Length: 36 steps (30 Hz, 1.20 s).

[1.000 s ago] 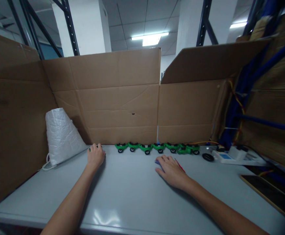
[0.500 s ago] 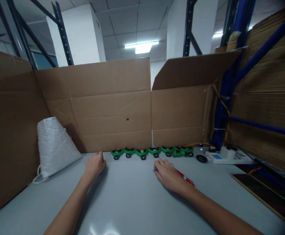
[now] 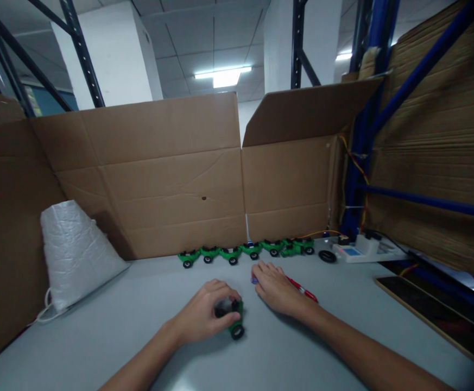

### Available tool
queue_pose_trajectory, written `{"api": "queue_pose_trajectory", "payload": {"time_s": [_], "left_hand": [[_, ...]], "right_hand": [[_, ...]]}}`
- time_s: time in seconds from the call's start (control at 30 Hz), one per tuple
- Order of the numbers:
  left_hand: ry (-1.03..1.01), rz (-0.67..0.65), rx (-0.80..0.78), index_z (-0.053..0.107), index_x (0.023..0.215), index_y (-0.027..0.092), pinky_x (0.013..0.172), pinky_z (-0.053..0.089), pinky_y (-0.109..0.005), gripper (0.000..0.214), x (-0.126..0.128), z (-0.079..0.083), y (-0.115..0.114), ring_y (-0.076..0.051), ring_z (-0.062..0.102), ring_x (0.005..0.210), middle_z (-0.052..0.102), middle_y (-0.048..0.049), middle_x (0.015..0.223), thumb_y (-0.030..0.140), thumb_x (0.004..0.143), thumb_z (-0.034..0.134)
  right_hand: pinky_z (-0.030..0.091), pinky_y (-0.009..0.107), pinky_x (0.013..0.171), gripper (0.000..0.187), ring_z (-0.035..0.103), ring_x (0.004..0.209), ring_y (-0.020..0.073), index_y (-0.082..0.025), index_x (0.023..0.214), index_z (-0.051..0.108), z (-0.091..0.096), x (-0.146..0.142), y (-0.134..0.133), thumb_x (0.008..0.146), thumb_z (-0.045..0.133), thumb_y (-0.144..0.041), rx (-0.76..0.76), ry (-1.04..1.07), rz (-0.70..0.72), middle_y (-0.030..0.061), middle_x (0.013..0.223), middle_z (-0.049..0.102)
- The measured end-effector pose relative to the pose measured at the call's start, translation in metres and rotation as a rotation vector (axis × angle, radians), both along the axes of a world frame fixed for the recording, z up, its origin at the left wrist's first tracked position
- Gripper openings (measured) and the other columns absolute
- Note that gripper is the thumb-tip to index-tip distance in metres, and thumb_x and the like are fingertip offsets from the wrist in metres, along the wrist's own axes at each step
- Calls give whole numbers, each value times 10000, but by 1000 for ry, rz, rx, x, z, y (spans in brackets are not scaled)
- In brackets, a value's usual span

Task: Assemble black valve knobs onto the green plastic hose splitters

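Note:
My left hand (image 3: 204, 314) is closed around a small green toy car (image 3: 233, 321) with black wheels, resting on the grey table (image 3: 110, 331) near the middle. Just to its right, my right hand (image 3: 276, 287) lies over a red pen (image 3: 304, 291) with a blue tip, fingers curled loosely on it. A row of several green toy cars (image 3: 245, 251) stands along the foot of the cardboard wall, beyond both hands.
Cardboard walls (image 3: 151, 174) enclose the table at the back and left. A white woven bag (image 3: 74, 252) sits at the left. A loose black wheel (image 3: 327, 256), a white-blue device (image 3: 359, 251) and a dark board (image 3: 432, 312) lie at the right, by blue racking (image 3: 362, 136).
My left hand has come from the far left of the car row toward the table's middle, bringing a green car. The right hand has stayed on the pen. The view shifted right.

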<state>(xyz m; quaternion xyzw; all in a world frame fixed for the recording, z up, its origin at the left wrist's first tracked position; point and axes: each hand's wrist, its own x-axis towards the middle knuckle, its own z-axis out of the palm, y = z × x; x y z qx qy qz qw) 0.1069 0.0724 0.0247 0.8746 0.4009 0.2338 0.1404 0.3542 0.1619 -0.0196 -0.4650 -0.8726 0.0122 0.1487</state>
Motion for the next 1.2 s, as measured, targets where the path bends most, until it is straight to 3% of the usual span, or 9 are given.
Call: {"api": "queue_pose_trajectory", "payload": {"time_s": [0.2, 0.33, 0.43, 0.57, 0.63, 0.7, 0.83, 1.0, 1.2], "left_hand": [[-100, 120, -19, 702, 1254, 248, 1141, 472, -400, 297, -13, -11, 11, -267, 627, 1252, 704, -105, 1294, 362, 980, 680], [-124, 167, -17, 705, 1210, 238, 1141, 461, -405, 270, -16, -18, 16, -263, 626, 1239, 702, -110, 1269, 416, 1018, 641], [-74, 167, -29, 693, 1213, 223, 1090, 470, -403, 360, -16, -15, 17, -274, 628, 1183, 700, -110, 1212, 506, 991, 678], [34, 140, -15, 681, 1177, 225, 1043, 460, -431, 609, -17, -8, 15, -316, 588, 1161, 682, -99, 1205, 649, 779, 859], [51, 150, -7, 683, 1124, 225, 1020, 457, -433, 591, -19, -6, 14, -315, 576, 1130, 678, -93, 1178, 650, 760, 870], [37, 150, -5, 679, 1075, 222, 1007, 456, -426, 452, -19, -6, 13, -301, 571, 1101, 682, -87, 1140, 589, 848, 813], [-17, 112, -10, 677, 1111, 228, 1040, 456, -427, 210, -17, -9, 11, -285, 571, 1111, 691, -79, 1112, 374, 961, 679], [-95, 8, -78, 691, 1137, 233, 1105, 460, -409, 280, -6, -10, 9, -269, 599, 1195, 685, -84, 1218, 163, 874, 624], [-117, -2, -58, 700, 1190, 233, 1108, 464, -409, 253, -2, -13, 7, -278, 607, 1212, 696, -104, 1224, 358, 971, 680]], "right_hand": [[402, 365, 967, 242, 582, 1154, 283, -186, 1121, 603, -3, 1, 5, 964, 463, -66, -2, 49, 29, 134, 1242, 658], [429, 346, 979, 176, 613, 1113, 267, -188, 1107, 605, -5, 3, 8, 1013, 477, -111, 9, 76, 47, 126, 1190, 662], [447, 338, 978, 152, 632, 1102, 260, -187, 1103, 600, -5, 4, 8, 1026, 482, -131, 4, 91, 58, 124, 1170, 663], [461, 347, 981, 149, 647, 1107, 266, -184, 1094, 589, -5, 4, 8, 1021, 470, -134, -4, 91, 58, 133, 1170, 663], [466, 354, 978, 146, 653, 1098, 271, -188, 1090, 580, -7, 3, 9, 1019, 462, -138, -8, 101, 55, 138, 1167, 667], [470, 359, 978, 143, 659, 1095, 274, -191, 1100, 570, -9, 2, 10, 1021, 458, -148, -13, 148, 54, 143, 1160, 678], [491, 366, 938, 165, 687, 1050, 277, -205, 1175, 539, -8, -2, 11, 1027, 467, -203, -35, 346, 33, 131, 1107, 712], [523, 360, 821, 249, 683, 871, 237, -224, 1256, 518, 2, -5, 8, 1064, 457, -369, -15, 724, 91, 80, 1054, 702], [540, 305, 662, 360, 641, 714, 178, -247, 1362, 475, 11, -15, -13, 1094, 463, -488, -134, 1093, 243, 32, 964, 665]]}}
